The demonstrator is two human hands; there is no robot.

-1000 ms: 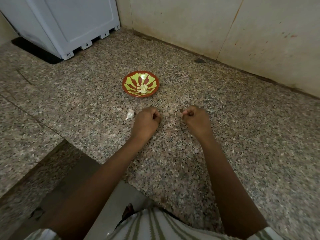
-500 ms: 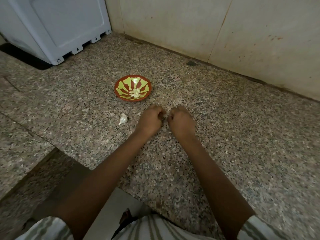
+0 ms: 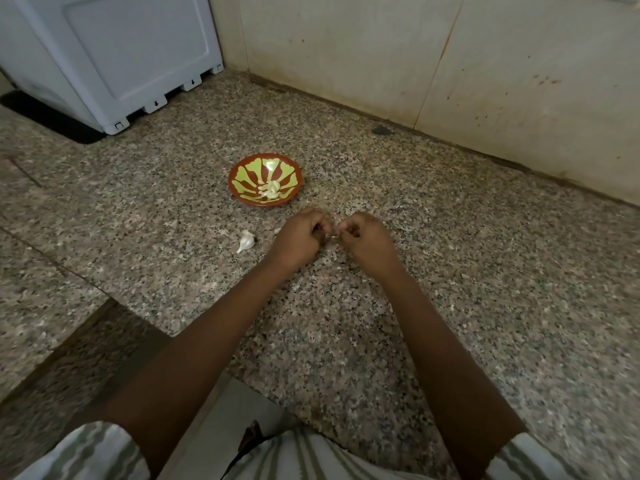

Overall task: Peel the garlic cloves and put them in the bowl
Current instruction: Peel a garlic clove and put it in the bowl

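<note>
At the bottom edge of the frame a striped shirt (image 3: 311, 459) shows, and 2 bare forearms reach up from it over the speckled granite surface (image 3: 467, 278). Just above the middle of the frame the left hand (image 3: 299, 239) and the right hand (image 3: 363, 239) meet, knuckles up and fingers curled in. The fingertips of both pinch a small pale garlic clove (image 3: 334, 237) between them, and most of it is hidden by the fingers. Just left of the left hand, apart from it, 1 unpeeled garlic piece (image 3: 246, 241) lies on the granite with its thin tip pointing toward the lower left. Further up, near the centre, sits a red bowl (image 3: 247, 174) with yellow-green markings, and a little heap of peeled cloves (image 3: 270, 190) rests in its hollow. Beyond that a dark speck (image 3: 382, 130) lies near the foot of the pale tiled wall (image 3: 346, 46). A white appliance (image 3: 121, 57) fills the upper left corner.
</note>
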